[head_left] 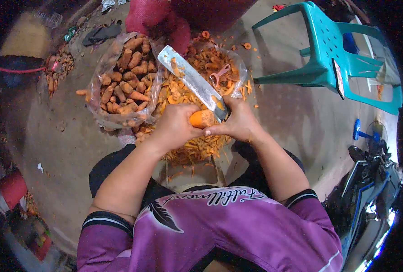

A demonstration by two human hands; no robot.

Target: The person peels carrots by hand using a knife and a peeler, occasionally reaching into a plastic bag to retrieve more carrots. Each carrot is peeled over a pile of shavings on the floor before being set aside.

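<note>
The left hand (pixel 175 126) grips a peeled carrot (pixel 201 119) while the right hand (pixel 238 122) holds a broad knife (pixel 193 81) whose blade lies against the carrot's end. Below them lies a heap of orange peelings (pixel 197 147), with a clear bag of unpeeled carrots (pixel 122 79) just beside it. A pink peeler (pixel 219 75) rests on the peelings, and a teal plastic chair (pixel 333 54) stands well apart on the concrete floor (pixel 292 118).

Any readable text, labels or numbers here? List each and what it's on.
"Fulfillment", white cursive, upside down to the camera, reading unsure: chest of the purple jersey shirt.
Too small to read: the sticker on the teal plastic chair.
No marking shows on the wide steel knife in the right hand.
</note>
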